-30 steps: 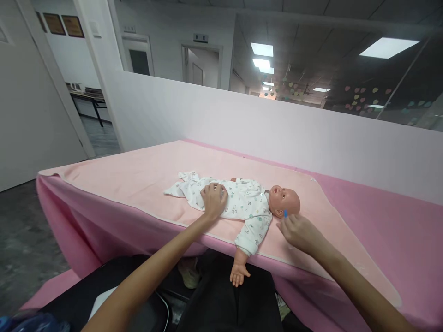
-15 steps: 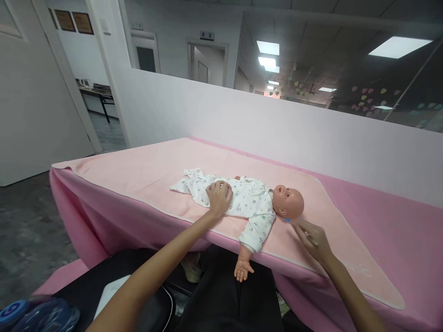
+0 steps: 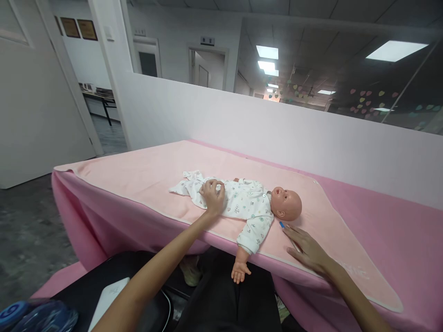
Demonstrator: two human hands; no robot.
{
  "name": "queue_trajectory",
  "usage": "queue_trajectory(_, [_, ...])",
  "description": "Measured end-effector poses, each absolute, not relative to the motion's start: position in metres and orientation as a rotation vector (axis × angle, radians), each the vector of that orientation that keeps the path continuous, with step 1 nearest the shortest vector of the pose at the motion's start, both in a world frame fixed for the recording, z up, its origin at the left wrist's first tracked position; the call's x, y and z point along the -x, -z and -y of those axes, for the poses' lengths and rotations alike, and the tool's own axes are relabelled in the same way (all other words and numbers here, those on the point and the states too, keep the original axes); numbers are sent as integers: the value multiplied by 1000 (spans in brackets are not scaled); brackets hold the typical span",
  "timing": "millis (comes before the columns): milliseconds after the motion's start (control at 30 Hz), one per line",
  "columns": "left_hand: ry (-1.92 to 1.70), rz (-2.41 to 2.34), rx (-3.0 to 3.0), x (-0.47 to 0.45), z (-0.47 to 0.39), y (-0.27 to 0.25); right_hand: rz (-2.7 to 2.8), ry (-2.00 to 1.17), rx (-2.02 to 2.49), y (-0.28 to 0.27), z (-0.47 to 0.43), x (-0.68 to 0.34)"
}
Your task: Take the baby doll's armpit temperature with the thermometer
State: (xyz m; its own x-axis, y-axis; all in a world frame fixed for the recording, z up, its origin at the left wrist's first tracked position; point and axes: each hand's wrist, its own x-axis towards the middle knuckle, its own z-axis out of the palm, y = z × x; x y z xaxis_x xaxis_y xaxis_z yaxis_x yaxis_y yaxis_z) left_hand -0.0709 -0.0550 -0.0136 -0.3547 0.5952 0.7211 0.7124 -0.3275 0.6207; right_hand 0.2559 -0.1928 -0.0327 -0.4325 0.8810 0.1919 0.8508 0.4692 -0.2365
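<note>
A baby doll (image 3: 289, 205) lies on its back in a white printed romper (image 3: 247, 198), its head to the right. One bare doll arm (image 3: 241, 265) hangs over the near edge. My left hand (image 3: 212, 196) is over the doll's lower body, fingers curled and thumb bent towards them in a ring; anything at the fingertips is hidden. Beside the doll's head, my right hand (image 3: 308, 249) lies low over the mat with its fingers stretched out. A slim pale stick with a blue tip (image 3: 282, 224) lies under these fingers, its shaft partly covered.
A light pink mat (image 3: 145, 173) covers much of the table, over a darker pink cloth (image 3: 391, 203). A white wall (image 3: 242, 117) with glass above runs behind. A black seat at lower left holds a white flat item (image 3: 107, 299) and a blue-capped bottle (image 3: 44, 316).
My right hand has lowered towards me and its fingers have straightened, with the blue-tipped stick now away from the doll's head. My left hand has shifted slightly left, its fingers more curled.
</note>
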Motion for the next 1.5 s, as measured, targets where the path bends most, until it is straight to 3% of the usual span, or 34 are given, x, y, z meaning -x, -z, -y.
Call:
queue_trajectory(200, [1891,1524,1960,28,69,-6,2327,-264,1581,27,188,-252])
queue_trajectory(367, [1564,1241,2359,-19,75,-8,2219,-342,1495,9,188,-248])
queue_trajectory(500, [1346,1214,2393,-35,63,2,1830,-275,1453,-15,182,-235])
queue_trajectory(667, [1284,1177,2365,-34,59,13,1394,-277,1242,-36,134,-175])
queue_trajectory(900, [1294,1199,2349,-27,58,23,1543,-247,1077,-8,74,-105])
queue_trajectory(1500, [1601,1332,2393,-26,59,20,1298,155,1126,33,73,-107])
